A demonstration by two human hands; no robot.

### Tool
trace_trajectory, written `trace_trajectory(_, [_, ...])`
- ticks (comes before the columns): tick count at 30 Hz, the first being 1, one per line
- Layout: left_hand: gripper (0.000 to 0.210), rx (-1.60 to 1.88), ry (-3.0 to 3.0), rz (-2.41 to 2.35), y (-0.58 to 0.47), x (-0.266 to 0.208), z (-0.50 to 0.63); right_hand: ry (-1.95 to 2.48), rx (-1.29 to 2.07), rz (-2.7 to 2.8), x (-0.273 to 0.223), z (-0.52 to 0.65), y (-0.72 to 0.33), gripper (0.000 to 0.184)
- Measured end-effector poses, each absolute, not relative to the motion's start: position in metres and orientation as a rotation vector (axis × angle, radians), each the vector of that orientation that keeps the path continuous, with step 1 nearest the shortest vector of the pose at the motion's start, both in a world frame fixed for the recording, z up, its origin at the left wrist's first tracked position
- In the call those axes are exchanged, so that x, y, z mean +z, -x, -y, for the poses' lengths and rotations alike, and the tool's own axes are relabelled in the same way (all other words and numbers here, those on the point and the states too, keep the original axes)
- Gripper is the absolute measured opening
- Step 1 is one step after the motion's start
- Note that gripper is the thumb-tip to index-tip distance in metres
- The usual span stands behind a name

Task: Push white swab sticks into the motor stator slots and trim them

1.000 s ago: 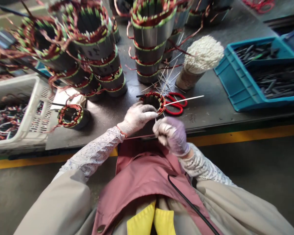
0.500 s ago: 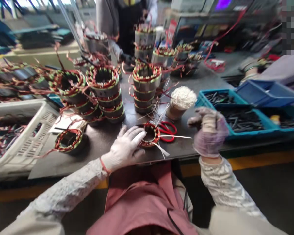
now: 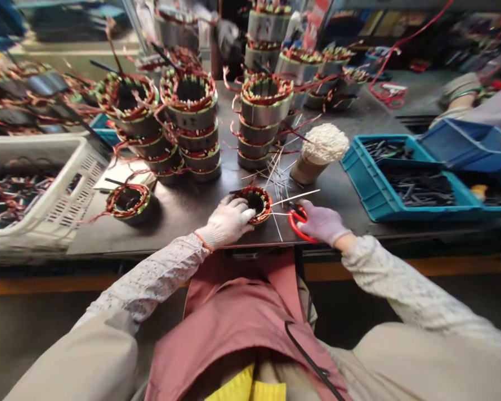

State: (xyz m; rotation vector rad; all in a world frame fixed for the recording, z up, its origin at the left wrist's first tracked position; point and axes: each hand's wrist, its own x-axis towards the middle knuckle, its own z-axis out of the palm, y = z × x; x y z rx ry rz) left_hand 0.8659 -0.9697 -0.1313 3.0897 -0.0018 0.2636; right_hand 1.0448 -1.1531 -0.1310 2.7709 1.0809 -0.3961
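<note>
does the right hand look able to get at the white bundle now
Probably yes: the white bundle stands just beyond the right hand, with only tabletop and the end of a thin strip between. That hand holds red-handled scissors, though.

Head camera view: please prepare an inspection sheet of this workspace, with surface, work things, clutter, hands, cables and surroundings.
Surface: dark worktable, slightly shiny.
Work things: wire-wound ring, with white strips jutting from its right side; red-handled scissors beside it.
Clutter: loose white strips scattered beyond the ring; bundle of white cords standing in a holder.
Hands: gloved left hand on the ring's left side; gloved right hand holding the scissors.
Cables: red cord, partly coiled, upper right.
Surroundings: stacked wound rings behind, white crate left, blue bins right; another person's arm, far right.
</note>
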Motion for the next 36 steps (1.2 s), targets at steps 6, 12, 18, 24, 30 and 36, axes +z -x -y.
trace_trajectory(6, [0.033,0.314,-3.118,0.053,-0.867,-0.139,0.967,-2.962,0.1,-1.693,-0.157,1.196,-0.988,0.049])
trace_trajectory(12, [0.035,0.303,-3.109,0.057,-0.867,-0.137,0.966,-2.768,-0.022,-1.528,-0.137,1.165,-0.974,0.046])
trace_trajectory(18, [0.033,0.301,-3.078,0.151,-0.866,-0.136,0.957,-2.905,-0.032,-1.424,-0.143,1.183,-0.994,0.046])
trace_trajectory(24, [0.034,0.27,-3.062,0.208,-0.869,-0.136,0.95,-2.991,0.077,-1.383,-0.148,1.171,-1.001,0.049])
trace_trajectory(30, [0.039,0.124,-3.052,0.221,-0.862,-0.116,0.944,-2.88,-0.088,-1.319,-0.145,1.171,-1.013,0.045])
trace_trajectory(36, [0.07,0.165,-3.091,-0.029,-0.871,-0.099,0.98,-2.944,-0.033,-1.412,-0.139,1.155,-1.035,0.049])
